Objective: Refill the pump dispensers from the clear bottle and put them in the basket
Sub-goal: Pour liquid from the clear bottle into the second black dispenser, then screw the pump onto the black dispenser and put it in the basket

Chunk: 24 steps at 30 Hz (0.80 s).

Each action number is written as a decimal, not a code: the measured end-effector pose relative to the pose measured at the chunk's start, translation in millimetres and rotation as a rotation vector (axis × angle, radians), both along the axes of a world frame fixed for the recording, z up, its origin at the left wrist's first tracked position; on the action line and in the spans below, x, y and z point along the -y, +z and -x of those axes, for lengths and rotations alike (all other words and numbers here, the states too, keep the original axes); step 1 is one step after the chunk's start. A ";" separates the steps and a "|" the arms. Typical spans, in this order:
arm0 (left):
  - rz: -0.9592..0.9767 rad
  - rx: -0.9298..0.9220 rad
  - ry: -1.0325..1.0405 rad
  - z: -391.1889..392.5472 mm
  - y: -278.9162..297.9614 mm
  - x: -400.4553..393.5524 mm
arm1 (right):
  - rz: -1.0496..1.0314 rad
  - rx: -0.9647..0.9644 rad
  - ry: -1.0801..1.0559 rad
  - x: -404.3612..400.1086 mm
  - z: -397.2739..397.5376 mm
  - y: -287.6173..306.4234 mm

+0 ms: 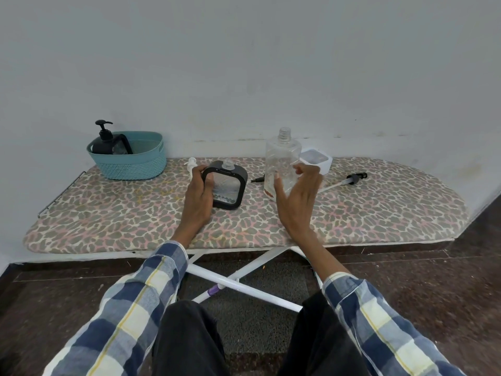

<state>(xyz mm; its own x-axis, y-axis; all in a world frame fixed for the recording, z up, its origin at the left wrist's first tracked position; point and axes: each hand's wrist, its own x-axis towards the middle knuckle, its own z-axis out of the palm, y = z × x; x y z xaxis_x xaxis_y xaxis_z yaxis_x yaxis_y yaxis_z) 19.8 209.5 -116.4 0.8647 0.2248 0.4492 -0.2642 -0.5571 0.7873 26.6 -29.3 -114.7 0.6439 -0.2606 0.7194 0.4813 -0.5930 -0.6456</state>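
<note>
A black square dispenser (227, 187) with a clear window and a bare, uncapped neck stands upright mid-board, and my left hand (198, 198) grips its left side. The clear bottle (282, 161), uncapped and almost empty, stands upright to its right. My right hand (296, 198) is spread around the bottle's lower right, thumb in front and fingers beside it, not clamped. At the back left, a teal basket (135, 165) holds a black pump dispenser (104, 141). A white square dispenser (317, 160) stands behind the bottle.
All of it rests on an ironing board (135, 213) with a leopard-print cover, set against a wall. A loose black pump with its tube (349, 179) lies at the right. Behind my left hand a white pump (191, 165) shows. A black tip (257, 179) pokes out left of the bottle.
</note>
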 end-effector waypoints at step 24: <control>-0.097 -0.212 -0.172 -75.6 13.2 -5.1 | 0.154 -0.187 0.215 -30.5 7.3 -3.1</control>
